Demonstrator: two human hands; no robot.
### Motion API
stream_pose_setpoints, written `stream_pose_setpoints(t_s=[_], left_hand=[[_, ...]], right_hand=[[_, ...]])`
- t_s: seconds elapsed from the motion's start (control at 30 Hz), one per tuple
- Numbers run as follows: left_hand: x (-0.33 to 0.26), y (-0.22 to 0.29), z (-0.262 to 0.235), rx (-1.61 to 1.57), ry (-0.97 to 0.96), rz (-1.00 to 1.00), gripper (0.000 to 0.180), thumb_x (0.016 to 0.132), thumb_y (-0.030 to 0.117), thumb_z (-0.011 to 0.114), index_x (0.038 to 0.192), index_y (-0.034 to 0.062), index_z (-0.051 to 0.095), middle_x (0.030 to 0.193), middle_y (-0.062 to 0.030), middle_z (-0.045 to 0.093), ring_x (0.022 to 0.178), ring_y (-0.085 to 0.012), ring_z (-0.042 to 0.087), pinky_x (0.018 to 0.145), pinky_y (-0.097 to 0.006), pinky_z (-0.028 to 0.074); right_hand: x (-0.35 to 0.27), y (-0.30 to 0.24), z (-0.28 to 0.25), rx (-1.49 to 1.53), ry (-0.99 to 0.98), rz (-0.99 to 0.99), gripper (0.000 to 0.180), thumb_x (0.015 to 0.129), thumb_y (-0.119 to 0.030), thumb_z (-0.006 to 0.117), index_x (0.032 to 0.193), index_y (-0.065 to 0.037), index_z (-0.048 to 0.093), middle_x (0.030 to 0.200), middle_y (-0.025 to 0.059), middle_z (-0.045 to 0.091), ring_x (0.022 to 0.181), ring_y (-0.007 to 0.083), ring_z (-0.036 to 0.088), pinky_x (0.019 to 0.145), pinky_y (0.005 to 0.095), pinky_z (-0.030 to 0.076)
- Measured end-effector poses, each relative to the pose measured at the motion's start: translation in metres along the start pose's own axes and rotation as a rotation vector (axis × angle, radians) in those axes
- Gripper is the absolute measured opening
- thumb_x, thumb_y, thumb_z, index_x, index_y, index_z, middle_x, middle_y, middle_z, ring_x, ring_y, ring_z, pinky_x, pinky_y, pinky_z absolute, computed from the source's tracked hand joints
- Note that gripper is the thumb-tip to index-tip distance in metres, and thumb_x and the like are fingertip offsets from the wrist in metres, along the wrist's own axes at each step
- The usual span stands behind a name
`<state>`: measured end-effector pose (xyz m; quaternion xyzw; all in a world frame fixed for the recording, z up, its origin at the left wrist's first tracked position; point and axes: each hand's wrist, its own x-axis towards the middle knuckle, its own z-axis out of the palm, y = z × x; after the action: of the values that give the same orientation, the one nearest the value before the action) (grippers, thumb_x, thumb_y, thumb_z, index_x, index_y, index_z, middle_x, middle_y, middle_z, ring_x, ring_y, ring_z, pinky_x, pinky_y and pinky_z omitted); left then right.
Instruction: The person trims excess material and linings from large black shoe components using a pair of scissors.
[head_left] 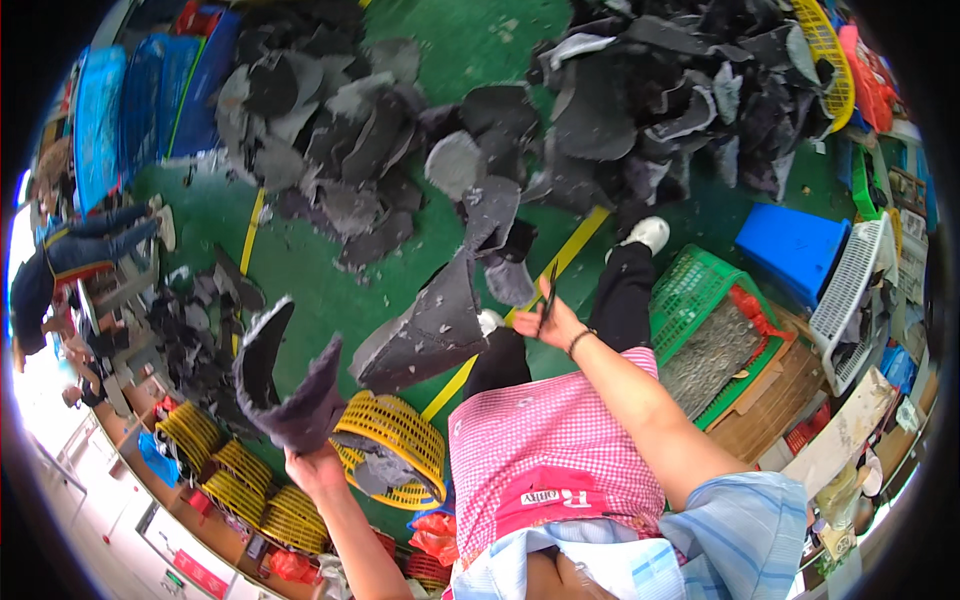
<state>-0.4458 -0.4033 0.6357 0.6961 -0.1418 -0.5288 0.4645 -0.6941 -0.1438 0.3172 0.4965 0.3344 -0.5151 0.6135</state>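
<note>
My left hand (316,470) is raised at the left, its fingers closed round the lower edge of a curved dark grey fabric piece (305,405) with a fuzzy surface. In my right hand (556,328) is a pair of dark scissors (550,288), pointing away from me above my knees. A large flat grey piece (425,325) lies in front of my legs, apart from both hands. Beneath the left hand's piece, to its right, stands a yellow plastic basket (425,440) with grey scraps inside.
Heaps of grey pieces (600,110) cover the green floor (320,285) ahead. A green crate (690,280) and a blue bin (795,250) stand at my right. Yellow baskets (240,475) line the left side. Another person (85,240) is at the far left.
</note>
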Motion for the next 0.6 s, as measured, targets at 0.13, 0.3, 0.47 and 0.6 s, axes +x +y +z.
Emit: stream_pose_setpoints(t_s=[0.13, 0.3, 0.47, 0.6], left_hand=[[0.016, 0.037, -0.167, -0.124, -0.235, -0.082, 0.036, 0.098, 0.013, 0.035, 0.127, -0.004, 0.048, 0.132, -0.0169, 0.052, 0.122, -0.0294, 0.049, 0.106, -0.044, 0.038], [0.034, -0.019, -0.239, -0.259, -0.169, -0.178, 0.034, 0.097, 0.011, 0.041, 0.125, -0.0063, 0.048, 0.13, -0.0198, 0.052, 0.123, -0.0314, 0.048, 0.109, -0.046, 0.034], [0.139, -0.15, -0.26, -0.263, 0.22, -0.272, 0.033, 0.093, 0.013, 0.042, 0.121, -0.0038, 0.048, 0.127, -0.018, 0.051, 0.123, -0.0339, 0.045, 0.109, -0.052, 0.032], [0.228, -0.269, -0.252, -0.202, 0.249, -0.215, 0.039, 0.096, 0.013, 0.032, 0.129, -0.0062, 0.04, 0.137, -0.0197, 0.043, 0.128, -0.0356, 0.04, 0.112, -0.051, 0.03]], right_hand=[[0.1, 0.065, 0.072, 0.302, -0.241, -0.026, 0.071, 0.076, -0.066, 0.062, 0.116, -0.008, 0.053, 0.118, 0.0116, 0.053, 0.106, 0.0467, 0.05, 0.097, 0.064, 0.036], [0.184, 0.079, 0.123, 0.308, -0.327, -0.286, 0.011, 0.071, 0.006, 0.065, 0.076, 0.0, 0.059, 0.076, 0.0073, 0.061, 0.046, 0.0156, 0.05, 0.043, 0.0251, 0.04], [0.198, 0.025, 0.062, -0.609, 0.033, -1.025, 0.023, 0.072, -0.009, 0.076, 0.074, -0.002, 0.053, 0.073, 0.0066, 0.064, 0.06, 0.02, 0.063, 0.06, 0.0336, 0.054], [0.231, 0.023, 0.021, -1.675, 0.228, -1.355, 0.06, 0.067, -0.028, 0.081, 0.104, -0.001, 0.043, 0.097, 0.0195, 0.065, 0.089, 0.0387, 0.063, 0.074, 0.0418, 0.052]])
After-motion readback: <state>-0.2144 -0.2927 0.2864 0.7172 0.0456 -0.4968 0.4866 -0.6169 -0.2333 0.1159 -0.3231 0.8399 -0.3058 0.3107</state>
